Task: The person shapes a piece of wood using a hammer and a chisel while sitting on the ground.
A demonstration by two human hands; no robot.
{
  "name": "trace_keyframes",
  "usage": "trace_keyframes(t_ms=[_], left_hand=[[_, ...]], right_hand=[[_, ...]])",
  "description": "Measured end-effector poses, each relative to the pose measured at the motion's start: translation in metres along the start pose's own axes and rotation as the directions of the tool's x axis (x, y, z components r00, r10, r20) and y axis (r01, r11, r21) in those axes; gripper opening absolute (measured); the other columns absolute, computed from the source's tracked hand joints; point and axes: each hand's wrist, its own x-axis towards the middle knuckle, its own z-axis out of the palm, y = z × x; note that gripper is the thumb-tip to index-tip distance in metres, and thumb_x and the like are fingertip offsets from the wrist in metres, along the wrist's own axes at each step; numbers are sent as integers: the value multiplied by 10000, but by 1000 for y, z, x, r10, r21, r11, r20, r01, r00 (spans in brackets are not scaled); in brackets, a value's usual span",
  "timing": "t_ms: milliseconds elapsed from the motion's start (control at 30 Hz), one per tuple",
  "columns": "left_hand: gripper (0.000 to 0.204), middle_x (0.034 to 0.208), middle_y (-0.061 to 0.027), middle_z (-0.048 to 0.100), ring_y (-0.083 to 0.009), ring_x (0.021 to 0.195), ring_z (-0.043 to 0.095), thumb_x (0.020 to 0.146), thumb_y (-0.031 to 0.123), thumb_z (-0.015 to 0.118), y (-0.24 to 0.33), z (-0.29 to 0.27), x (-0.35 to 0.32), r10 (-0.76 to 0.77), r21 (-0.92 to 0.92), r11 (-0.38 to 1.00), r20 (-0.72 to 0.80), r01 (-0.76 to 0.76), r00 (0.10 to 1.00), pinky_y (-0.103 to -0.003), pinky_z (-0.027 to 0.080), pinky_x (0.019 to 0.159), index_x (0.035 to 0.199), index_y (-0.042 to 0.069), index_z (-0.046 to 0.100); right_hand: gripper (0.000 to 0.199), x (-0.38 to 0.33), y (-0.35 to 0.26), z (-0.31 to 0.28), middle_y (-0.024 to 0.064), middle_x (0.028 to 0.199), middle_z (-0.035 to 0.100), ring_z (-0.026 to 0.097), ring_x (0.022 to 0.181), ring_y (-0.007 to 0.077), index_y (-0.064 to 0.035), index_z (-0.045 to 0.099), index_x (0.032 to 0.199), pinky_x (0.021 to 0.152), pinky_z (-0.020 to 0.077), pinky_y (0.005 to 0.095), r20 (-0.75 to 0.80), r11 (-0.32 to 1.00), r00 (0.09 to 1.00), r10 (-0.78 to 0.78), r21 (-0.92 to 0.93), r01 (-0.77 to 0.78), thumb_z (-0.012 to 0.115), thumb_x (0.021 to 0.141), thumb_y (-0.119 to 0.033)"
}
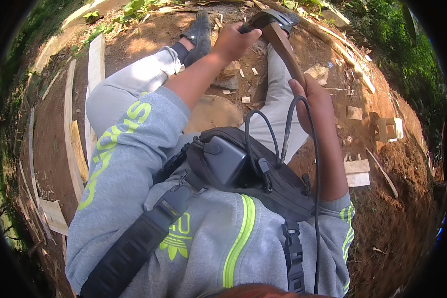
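My left hand point(232, 42) reaches up and forward over my legs. Its fingers are closed round the near end of a dark, curved tool point(266, 16), whose exact kind I cannot make out. My right hand point(317, 99) is wrapped round the lower end of a curved, brown wooden piece point(285, 48). The upper end of this wood meets the dark tool in front of my right foot. Whether the two are joined or only touching, I cannot tell.
My grey-trousered legs spread over brown soil. Long boards point(95, 64) lie at the left, wood offcuts point(356, 171) at the right. A dark shoe point(198, 39) is on my left foot. A black waist bag point(283, 191) with looping cables sits at my lap. Green plants point(382, 44) edge the ground.
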Motion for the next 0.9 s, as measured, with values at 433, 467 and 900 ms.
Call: trace_keyframes(t_ms=[433,467,900], left_hand=[[351,672,57,559,-63,646,495,933,377,750,-3,0,-10,24,38,999,-16,-23,1000,-298,416,606,799,64,670],[344,679,50,566,-66,657,497,939,370,742,-4,-2,-8,102,83,992,-37,-99,994,-309,422,614,809,59,672],[308,697,42,627,-59,645,538,915,329,766,-6,-14,-8,-11,-69,998,-45,8,999,-300,449,587,810,50,688]], right_hand=[[420,6,8,7,138,746,622,627,696,279,1,621,993,684,495,429,26,995,1000,-13,-94,15,593,1070,-411],[423,7,10,6,65,719,597,593,675,173,-11,618,979,643,479,368,4,995,999,-45,-87,46,579,1086,-418],[379,10,71,130,258,886,698,691,892,457,-2,652,1098,778,513,509,12,994,994,111,1,-111,525,1090,-358]])
